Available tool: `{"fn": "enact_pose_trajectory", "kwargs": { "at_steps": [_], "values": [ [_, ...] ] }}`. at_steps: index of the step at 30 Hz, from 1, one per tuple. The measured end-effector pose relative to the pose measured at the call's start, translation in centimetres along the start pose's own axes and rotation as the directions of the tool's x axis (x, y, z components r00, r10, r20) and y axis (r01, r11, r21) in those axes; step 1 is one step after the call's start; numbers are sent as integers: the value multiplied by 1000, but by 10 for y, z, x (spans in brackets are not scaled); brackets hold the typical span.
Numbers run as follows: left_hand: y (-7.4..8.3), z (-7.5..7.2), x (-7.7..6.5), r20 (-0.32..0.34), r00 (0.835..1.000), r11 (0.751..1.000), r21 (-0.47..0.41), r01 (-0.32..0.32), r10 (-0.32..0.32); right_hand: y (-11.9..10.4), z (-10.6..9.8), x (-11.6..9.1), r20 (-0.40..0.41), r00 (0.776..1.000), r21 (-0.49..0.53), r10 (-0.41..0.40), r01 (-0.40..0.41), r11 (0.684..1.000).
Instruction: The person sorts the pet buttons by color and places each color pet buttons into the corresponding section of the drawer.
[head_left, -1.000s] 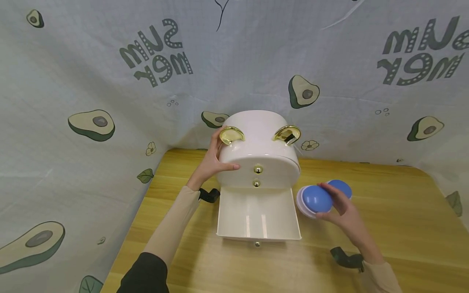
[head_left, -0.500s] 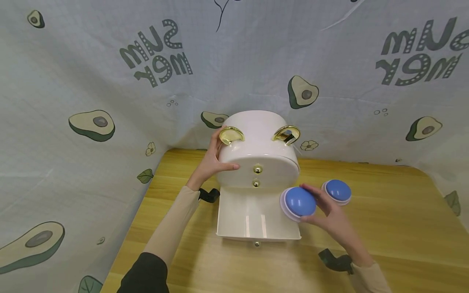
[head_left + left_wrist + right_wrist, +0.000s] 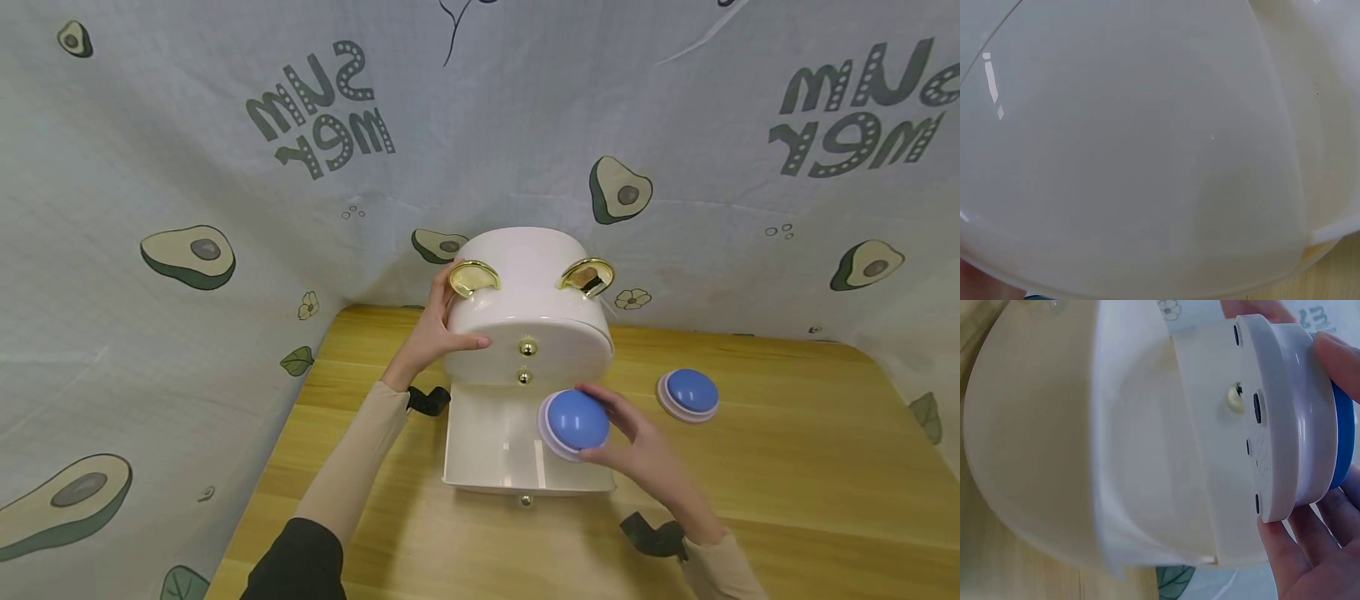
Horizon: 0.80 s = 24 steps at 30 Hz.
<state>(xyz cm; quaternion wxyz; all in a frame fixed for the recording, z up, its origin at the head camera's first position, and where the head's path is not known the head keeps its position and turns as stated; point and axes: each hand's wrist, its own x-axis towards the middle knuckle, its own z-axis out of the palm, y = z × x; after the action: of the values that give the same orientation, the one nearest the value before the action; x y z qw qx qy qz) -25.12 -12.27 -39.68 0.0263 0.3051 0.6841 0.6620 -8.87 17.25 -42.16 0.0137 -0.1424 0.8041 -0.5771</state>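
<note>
A white drawer box with gold ears and small gold knobs stands toward the table's back edge. Its bottom drawer is pulled out to the front. My left hand grips the box's left side, thumb on the front; white plastic nearly fills the left wrist view. My right hand holds a push button with a blue dome and pale base, tilted over the drawer's right part. In the right wrist view, the button's underside shows dark marks and tiny holes, and the drawer interior appears bare.
A second blue push button sits on the wooden table, right of the box. Behind and to the left hangs a pale cloth printed with avocados. Black straps are at both wrists.
My right hand has carried the blue push button leftward, from beside the drawer to over it. The second button is now fully exposed. My left hand stays on the box.
</note>
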Motion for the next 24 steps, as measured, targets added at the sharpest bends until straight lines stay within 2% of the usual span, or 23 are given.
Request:
{"fn": "enact_pose_trajectory", "kwargs": {
  "at_steps": [9,15,18,24],
  "values": [
    [1,0,0,4,1000,1000,5,-8,8,-1,22,7,39,999,39,-32,31,999],
    [2,1,0,2,1000,1000,2,8,-8,-3,39,15,73,993,34,-90,88,996],
    [11,2,-1,1,1000,1000,-6,23,-23,-4,48,18,84,991,43,-108,105,994],
    [30,4,-4,12,1000,1000,-10,12,-12,-3,69,26,108,985,22,-136,135,991]
  ]
}}
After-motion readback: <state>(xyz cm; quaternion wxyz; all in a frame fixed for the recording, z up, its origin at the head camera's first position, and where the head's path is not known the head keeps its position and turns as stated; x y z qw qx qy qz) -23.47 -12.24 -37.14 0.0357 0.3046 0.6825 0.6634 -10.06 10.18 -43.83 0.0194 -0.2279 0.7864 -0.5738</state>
